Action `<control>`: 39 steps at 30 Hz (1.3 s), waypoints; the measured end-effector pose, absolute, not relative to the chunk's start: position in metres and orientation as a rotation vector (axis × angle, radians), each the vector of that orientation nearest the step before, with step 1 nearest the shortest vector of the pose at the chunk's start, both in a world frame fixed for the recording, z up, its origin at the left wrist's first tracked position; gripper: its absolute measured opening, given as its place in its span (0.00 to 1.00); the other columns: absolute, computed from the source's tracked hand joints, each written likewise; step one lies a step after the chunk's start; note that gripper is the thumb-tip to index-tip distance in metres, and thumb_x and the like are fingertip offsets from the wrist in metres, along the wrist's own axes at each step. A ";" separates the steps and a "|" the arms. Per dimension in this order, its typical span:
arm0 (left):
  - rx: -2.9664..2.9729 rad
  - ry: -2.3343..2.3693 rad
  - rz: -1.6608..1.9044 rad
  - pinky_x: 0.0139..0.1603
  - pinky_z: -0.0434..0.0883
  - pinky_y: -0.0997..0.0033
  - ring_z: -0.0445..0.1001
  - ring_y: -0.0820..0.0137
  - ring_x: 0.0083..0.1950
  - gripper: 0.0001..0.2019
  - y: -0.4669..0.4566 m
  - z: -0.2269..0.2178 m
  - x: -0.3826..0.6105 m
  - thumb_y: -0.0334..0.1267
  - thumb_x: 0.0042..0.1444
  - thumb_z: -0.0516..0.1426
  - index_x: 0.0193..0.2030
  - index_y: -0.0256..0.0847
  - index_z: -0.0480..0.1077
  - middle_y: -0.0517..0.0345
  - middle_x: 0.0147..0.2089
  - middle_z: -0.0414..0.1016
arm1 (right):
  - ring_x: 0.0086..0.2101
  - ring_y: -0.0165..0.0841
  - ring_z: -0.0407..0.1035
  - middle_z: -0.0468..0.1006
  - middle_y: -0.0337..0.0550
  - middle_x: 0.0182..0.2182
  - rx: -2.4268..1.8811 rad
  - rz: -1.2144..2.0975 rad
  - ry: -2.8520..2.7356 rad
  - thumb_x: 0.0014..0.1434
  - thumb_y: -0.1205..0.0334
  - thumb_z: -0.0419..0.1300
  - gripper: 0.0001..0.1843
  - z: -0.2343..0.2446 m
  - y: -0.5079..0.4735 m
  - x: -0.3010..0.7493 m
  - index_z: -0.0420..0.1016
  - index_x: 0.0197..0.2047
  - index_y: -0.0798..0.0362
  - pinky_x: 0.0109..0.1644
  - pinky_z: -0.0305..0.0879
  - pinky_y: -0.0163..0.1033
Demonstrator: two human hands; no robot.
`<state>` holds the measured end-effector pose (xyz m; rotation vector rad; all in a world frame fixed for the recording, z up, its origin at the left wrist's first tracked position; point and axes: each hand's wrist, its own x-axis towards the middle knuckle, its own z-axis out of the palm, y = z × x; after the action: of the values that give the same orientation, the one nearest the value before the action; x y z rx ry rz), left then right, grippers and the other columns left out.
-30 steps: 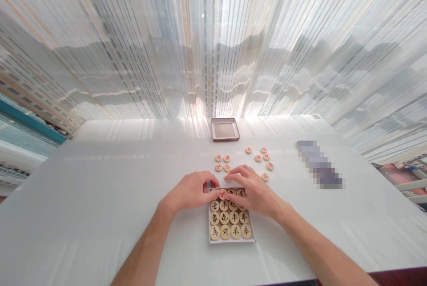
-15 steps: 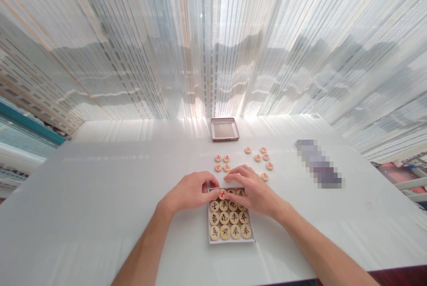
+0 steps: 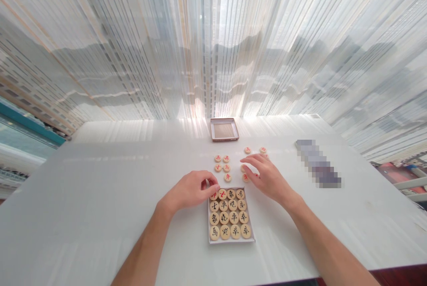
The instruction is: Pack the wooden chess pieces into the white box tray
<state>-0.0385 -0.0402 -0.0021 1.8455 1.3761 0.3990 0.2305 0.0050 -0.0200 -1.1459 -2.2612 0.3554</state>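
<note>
A shallow box [image 3: 231,240] holds rows of round wooden Chinese chess pieces, most with black characters. Two pieces in its far row are red, one of them a red-marked piece [image 3: 222,194]. My left hand [image 3: 195,190] is at the box's far left corner, thumb and fingers curled together over the rim and partly over the corner piece. Beyond the box, my right hand [image 3: 267,178] is low over loose red-marked pieces, thumb and forefinger apart near a pale piece [image 3: 243,168]. It covers some of the pieces.
On the white table [image 3: 116,197], a small group of red pieces [image 3: 226,168] lies beyond the box. Two more, including a red piece [image 3: 247,150], lie farther right. An upturned box lid [image 3: 224,130] is at the back. A blurred-out object [image 3: 318,163] lies right.
My right hand has moved from the box to the right and away, over the loose pieces, uncovering the box's far right pieces. My left hand has stayed at the corner.
</note>
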 end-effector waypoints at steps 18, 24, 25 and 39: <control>1.865 1.457 0.467 0.34 0.66 0.70 0.71 0.67 0.33 0.17 -0.038 -0.001 -0.038 0.50 0.63 0.51 0.35 0.43 0.76 0.59 0.34 0.79 | 0.43 0.40 0.74 0.80 0.44 0.41 -1.325 0.406 -2.227 0.67 0.61 0.57 0.09 -0.030 0.014 0.238 0.79 0.42 0.47 0.52 0.67 0.50; 1.862 1.457 0.472 0.34 0.66 0.70 0.72 0.67 0.33 0.17 -0.038 -0.002 -0.038 0.50 0.63 0.51 0.36 0.44 0.76 0.59 0.34 0.79 | 0.43 0.40 0.74 0.82 0.43 0.40 -1.306 0.405 -2.240 0.69 0.60 0.54 0.11 -0.031 0.015 0.238 0.79 0.43 0.47 0.52 0.68 0.50; 1.863 1.457 0.472 0.34 0.66 0.70 0.72 0.67 0.33 0.17 -0.038 -0.003 -0.038 0.50 0.63 0.51 0.36 0.44 0.76 0.59 0.34 0.79 | 0.44 0.41 0.74 0.82 0.43 0.40 -1.307 0.399 -2.243 0.69 0.61 0.54 0.11 -0.031 0.015 0.238 0.79 0.43 0.47 0.52 0.68 0.50; 1.857 1.455 0.462 0.35 0.67 0.69 0.72 0.67 0.34 0.18 -0.038 -0.004 -0.039 0.51 0.64 0.50 0.37 0.44 0.76 0.59 0.35 0.79 | 0.39 0.38 0.73 0.75 0.47 0.42 -1.292 0.387 -2.229 0.67 0.64 0.54 0.10 -0.037 0.015 0.238 0.76 0.47 0.48 0.45 0.72 0.46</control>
<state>-0.0388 -0.0377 -0.0037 1.8570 1.4548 0.4617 0.2384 0.0148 -0.0372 -1.2920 -2.2286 0.3873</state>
